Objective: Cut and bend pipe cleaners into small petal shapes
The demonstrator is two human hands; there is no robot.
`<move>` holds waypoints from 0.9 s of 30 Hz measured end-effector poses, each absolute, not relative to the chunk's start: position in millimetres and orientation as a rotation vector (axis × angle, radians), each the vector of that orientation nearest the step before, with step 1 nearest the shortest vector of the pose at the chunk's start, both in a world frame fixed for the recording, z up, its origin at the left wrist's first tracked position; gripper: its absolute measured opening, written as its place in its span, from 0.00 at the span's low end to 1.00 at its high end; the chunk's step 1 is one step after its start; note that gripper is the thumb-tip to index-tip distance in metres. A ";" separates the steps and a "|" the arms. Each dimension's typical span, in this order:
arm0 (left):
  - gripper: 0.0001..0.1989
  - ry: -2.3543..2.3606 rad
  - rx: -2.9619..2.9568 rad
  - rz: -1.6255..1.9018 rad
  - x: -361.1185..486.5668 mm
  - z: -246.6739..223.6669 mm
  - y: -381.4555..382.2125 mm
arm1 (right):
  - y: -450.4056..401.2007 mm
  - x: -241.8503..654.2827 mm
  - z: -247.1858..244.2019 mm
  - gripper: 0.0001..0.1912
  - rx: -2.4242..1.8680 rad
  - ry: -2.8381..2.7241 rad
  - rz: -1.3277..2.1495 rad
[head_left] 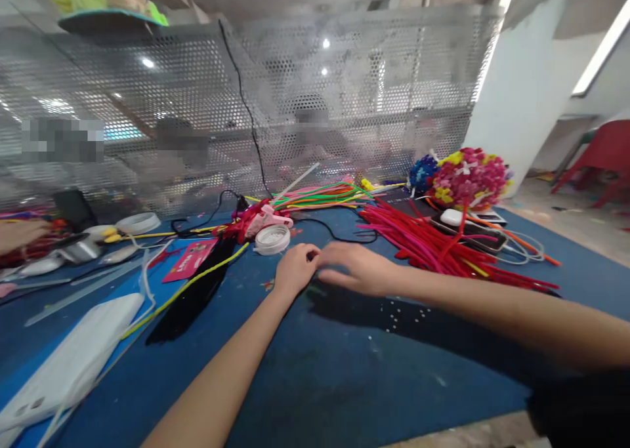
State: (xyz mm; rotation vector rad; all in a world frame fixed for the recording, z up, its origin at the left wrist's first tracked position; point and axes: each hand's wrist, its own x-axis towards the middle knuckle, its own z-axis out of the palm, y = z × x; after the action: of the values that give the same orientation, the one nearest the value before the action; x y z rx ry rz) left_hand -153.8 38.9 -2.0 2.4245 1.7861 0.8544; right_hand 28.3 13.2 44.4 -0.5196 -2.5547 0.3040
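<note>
My left hand rests near the middle of the blue table mat, its fingers curled into a pinch. From the right, my right hand meets it at the fingertips, fingers bent and slightly blurred. Anything between the fingertips is hidden or too small to make out. Just beyond my left hand are a white roll of tape and a pink glue gun or similar pink tool. Several tiny white dots, perhaps beads, lie scattered on the mat below my right forearm.
Red pipe cleaners are heaped to the right, before a pink-and-yellow flower ball. More coloured stems lie at the back. Left are black pipe cleaners, a pink card and a white phone. A perforated metal screen stands behind.
</note>
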 end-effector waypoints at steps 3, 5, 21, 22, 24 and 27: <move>0.07 1.780 2.412 0.853 -153.4 1.5 38.4 | -26.7 78.1 24.4 0.24 -0.614 -2.742 0.365; 0.07 1.773 2.405 0.856 -153.3 3.0 38.2 | -41.0 101.8 16.8 0.27 -0.609 -2.833 0.366; 0.09 1.731 2.396 0.760 -154.7 8.5 36.4 | -61.9 108.2 14.8 0.23 -0.284 -2.840 0.217; 0.10 1.727 2.397 0.749 -154.9 8.8 36.1 | -61.7 103.7 12.8 0.25 -0.233 -2.859 0.213; 0.10 1.728 2.396 0.732 -155.2 9.0 35.7 | -60.5 102.9 8.9 0.26 -0.197 -2.878 0.205; 0.11 1.732 2.391 0.718 -155.6 8.7 36.1 | -58.4 121.4 5.4 0.24 -0.264 -2.849 0.188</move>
State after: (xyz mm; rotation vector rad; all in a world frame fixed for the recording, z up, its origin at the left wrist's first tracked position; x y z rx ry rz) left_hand -155.6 36.1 8.7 2.3910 1.7316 0.7177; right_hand 121.4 -58.4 5.4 -0.2639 -2.8491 0.1879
